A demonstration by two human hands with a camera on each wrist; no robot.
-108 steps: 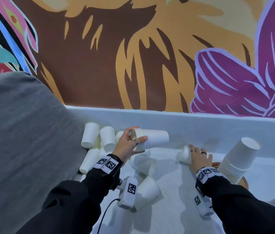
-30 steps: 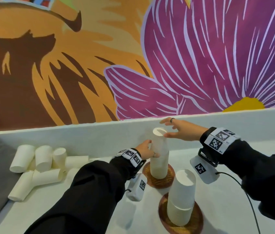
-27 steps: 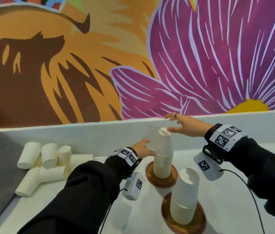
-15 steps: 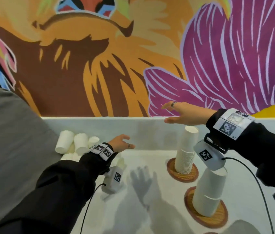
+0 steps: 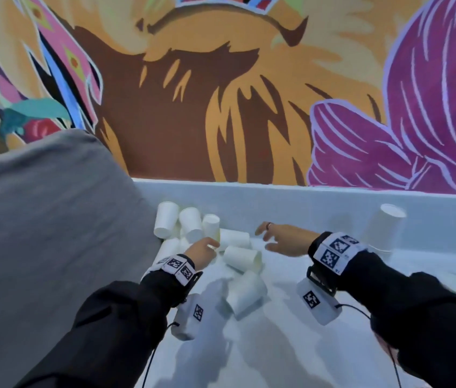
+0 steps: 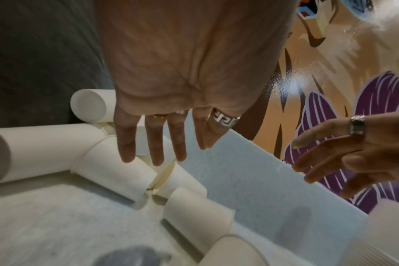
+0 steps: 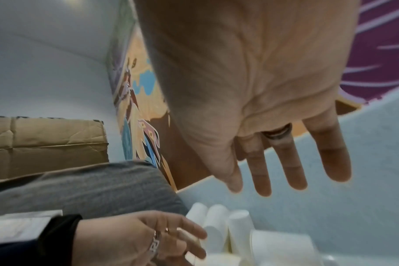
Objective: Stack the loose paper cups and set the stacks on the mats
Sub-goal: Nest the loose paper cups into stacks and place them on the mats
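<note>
Hovering mid-frame over loose cups [image 5: 242,257], left hand [image 5: 201,251] and right hand [image 5: 285,242] spread-fingered, holding nothing. Cup stack [image 5: 383,229] at right edge blurred, its base hidden behind the sleeve.

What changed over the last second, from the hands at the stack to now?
Both hands let go of the far stack and swung left: the left hand and right hand now reach, open and empty, over the loose cups. The stack stays upright; the loose cups by the grey cushion lie unmoved.
</note>
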